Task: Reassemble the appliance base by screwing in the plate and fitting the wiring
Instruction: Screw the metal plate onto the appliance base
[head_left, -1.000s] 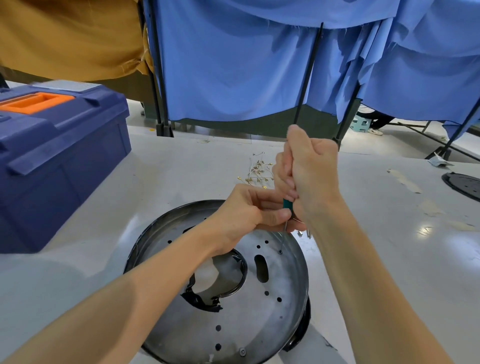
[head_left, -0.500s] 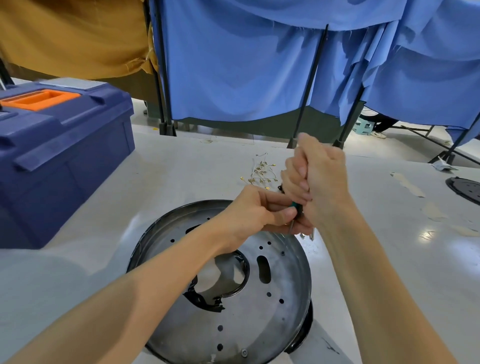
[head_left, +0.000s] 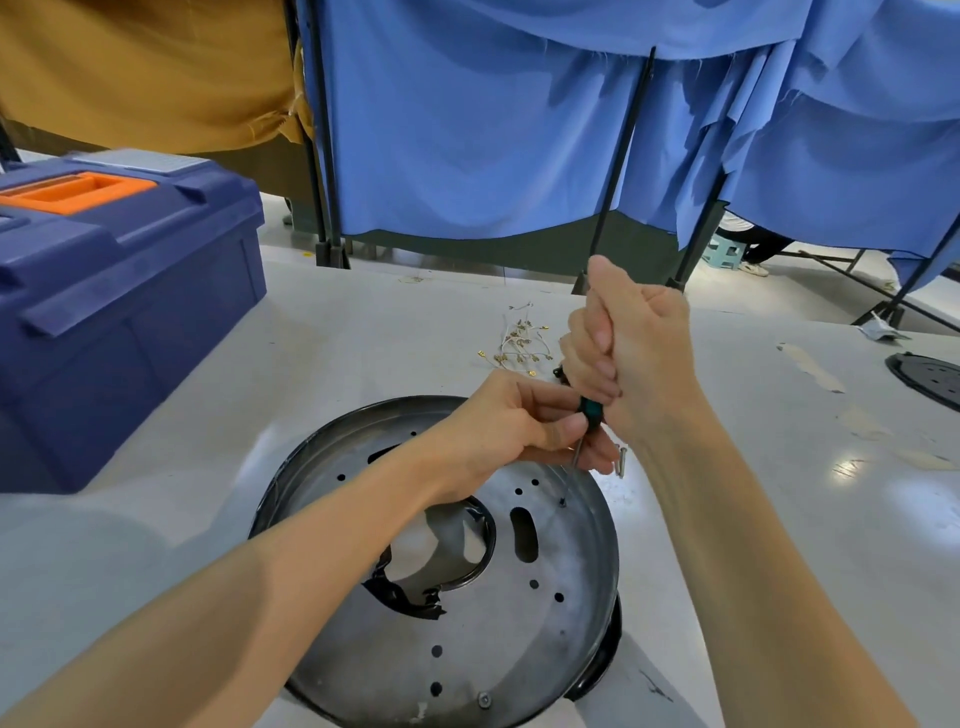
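A round metal plate (head_left: 498, 623) with several holes and a torn central opening lies on the appliance base on the white table. My right hand (head_left: 628, 353) grips the green handle of a screwdriver (head_left: 589, 413), held upright over the plate's far rim. My left hand (head_left: 519, 426) pinches the screwdriver's thin shaft just below the handle; the tip is hidden by my fingers. One screw (head_left: 484, 700) sits in the plate near its front edge. A loose screw (head_left: 621, 461) lies on the table beside my right wrist. A bundle of wires (head_left: 519, 343) with brass terminals lies behind my hands.
A blue toolbox (head_left: 119, 306) with an orange handle stands at the left. A dark round part (head_left: 930, 374) lies at the right edge of the table. Blue curtains (head_left: 493, 130) on black poles hang behind the table (head_left: 831, 519).
Both hands stay together on the screwdriver over the plate's far rim; the view has shifted slightly, so they sit a little lower and further right in frame.
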